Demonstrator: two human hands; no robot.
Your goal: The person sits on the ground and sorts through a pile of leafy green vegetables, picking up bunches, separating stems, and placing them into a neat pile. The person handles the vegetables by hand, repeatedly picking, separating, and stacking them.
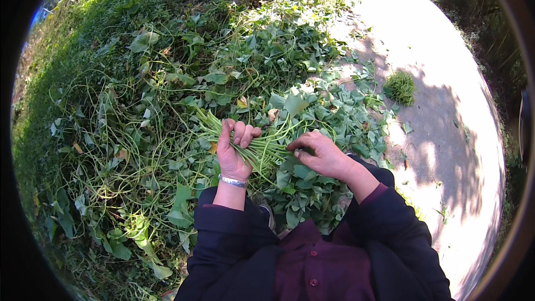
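My left hand [237, 150], with a silver bracelet [232, 181] at the wrist, is closed around a bundle of long green leaf stalks [267, 150]. The cut ends point to the upper left and the thinner ends fan out to the right. My right hand [319, 154] is at the right side of the bundle, thumb and fingertips close together near the stalk tips; whether they pinch a stalk cannot be made out. Green leaves [305, 175] lie heaped under both hands, and trailing vines [154, 142] spread to the left.
A separate pile of green stalks [400, 88] lies on the pale paved path [439, 133] at the right, partly in shade. Loose leaves are scattered along the path's edge. Tangled vines and a grassy bank [83, 21] fill the left side. A shoe [268, 213] shows below my left wrist.
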